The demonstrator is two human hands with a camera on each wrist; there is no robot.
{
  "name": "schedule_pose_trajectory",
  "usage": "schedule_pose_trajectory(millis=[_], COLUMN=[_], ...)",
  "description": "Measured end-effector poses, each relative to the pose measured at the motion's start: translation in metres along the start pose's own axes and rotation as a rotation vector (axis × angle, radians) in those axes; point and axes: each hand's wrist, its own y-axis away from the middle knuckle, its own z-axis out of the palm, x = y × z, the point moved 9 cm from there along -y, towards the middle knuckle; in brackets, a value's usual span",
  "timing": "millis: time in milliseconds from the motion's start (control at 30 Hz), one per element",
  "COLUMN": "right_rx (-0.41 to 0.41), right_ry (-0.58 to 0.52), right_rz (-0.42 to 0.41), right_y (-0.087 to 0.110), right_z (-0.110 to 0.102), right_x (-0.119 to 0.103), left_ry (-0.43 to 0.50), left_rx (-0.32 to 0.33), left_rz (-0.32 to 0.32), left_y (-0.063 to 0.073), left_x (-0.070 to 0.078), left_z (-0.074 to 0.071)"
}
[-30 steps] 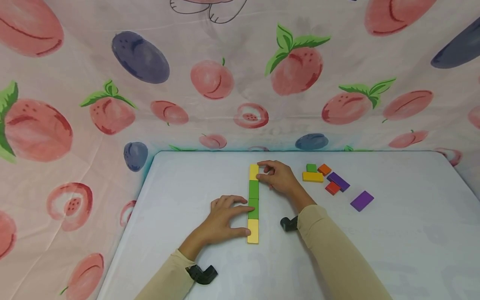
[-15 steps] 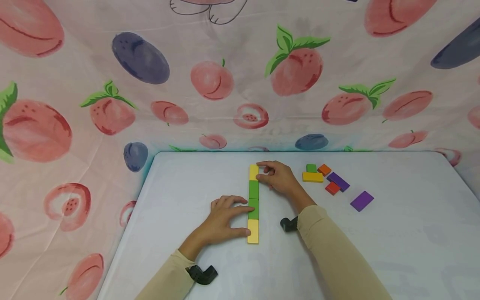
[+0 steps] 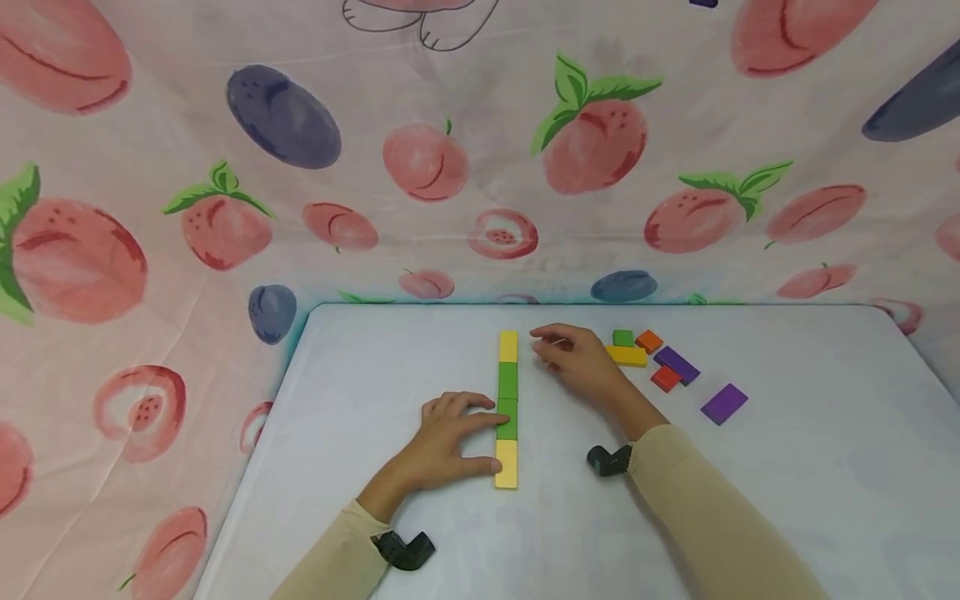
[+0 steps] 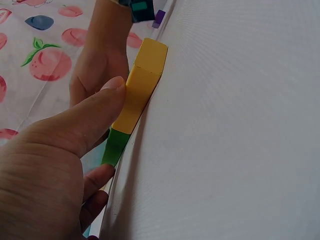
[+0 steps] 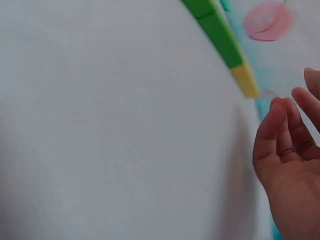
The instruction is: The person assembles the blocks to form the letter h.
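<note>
Fruit-printed cloth (image 3: 352,92) fills the upper part of the head view, meeting a white table (image 3: 825,508) that spreads across the lower part. At the table's middle, in the centre of the frame, lies a narrow row of blocks (image 3: 508,390), end to end: a near yellow block (image 3: 508,477), two green ones, then a far yellow block (image 3: 508,347). They look stiff, smooth and light, probably tough enough not to chip easily. Since nothing visible joins them, a sideways nudge would likely break the line; the long sides, between thumb and fingertip, seem the best place to take hold.

Left of the row, the left hand (image 3: 442,442) spreads its fingers without clenching; its thumb touches the near yellow block and its index fingertip rests on the nearer green one. Just right of the far end, the right hand (image 3: 581,358) is loosely bent and grasps nothing, apart from the row.

Farther right lie loose blocks: green (image 3: 622,337), orange (image 3: 649,341), yellow (image 3: 632,357) partly behind the right hand, red (image 3: 664,380) against purple (image 3: 678,364), and another purple (image 3: 724,404) by itself.
</note>
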Motion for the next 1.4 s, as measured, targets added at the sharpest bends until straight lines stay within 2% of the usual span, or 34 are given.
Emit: schedule_pose_trajectory(millis=[200,333,500,733,1033,1400], right_rx=[0.015,0.027,0.052,0.051,0.055,0.065], right_ry=[0.077,0.208,0.454,0.596,0.647,0.623], right_rz=[-0.088,-0.102,-0.033,0.071,0.158,0.192], right_y=[0.024,0.046,0.073,0.106,0.131,0.14], right_z=[-0.049,-0.086,-0.129,-0.172,-0.196,-0.198], right_x=[-0.016,-0.019,-0.005,0.035,0.081,0.099], left_ry=[0.004,0.005,0.015,0.019,0.023,0.019], left_rx=[0.004,0.006,0.004,0.0,-0.001,-0.003], left_rz=[0.005,0.01,0.013,0.013,0.005,0.002], left_y=[0.001,0.001,0.001,0.001,0.001,0.001], left_x=[0.001,0.002,0.002,0.002,0.002,0.001], left_z=[0.0,0.0,0.0,0.0,-0.001,-0.001])
